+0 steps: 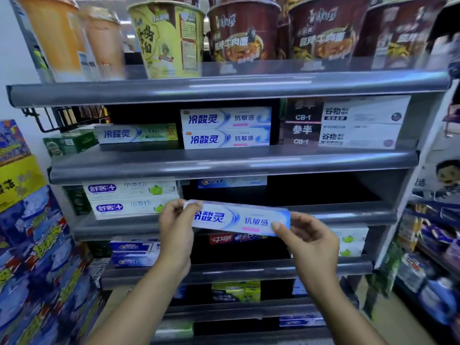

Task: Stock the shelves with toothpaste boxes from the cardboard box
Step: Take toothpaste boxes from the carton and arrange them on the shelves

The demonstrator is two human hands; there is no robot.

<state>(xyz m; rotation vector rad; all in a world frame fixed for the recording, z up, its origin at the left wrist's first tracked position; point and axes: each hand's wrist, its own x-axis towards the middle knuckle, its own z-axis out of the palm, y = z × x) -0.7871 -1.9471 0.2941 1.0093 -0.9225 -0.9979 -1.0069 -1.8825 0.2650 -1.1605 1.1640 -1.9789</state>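
- left hand [175, 225] pinches the left end of the toothpaste box [239, 219], thumb and fingertips closed on its top corner
- right hand [308, 237] grips the right end: thumb flat on the front face, other fingers curled behind
- box is held in the air, long side across, right end slightly lower, in front of the shelf lip [348, 215] below the Crest box [231, 182]
- 2 matching boxes [226, 128] sit stacked 1 shelf higher, mid-row
- noodle cups [244, 31] line the top shelf
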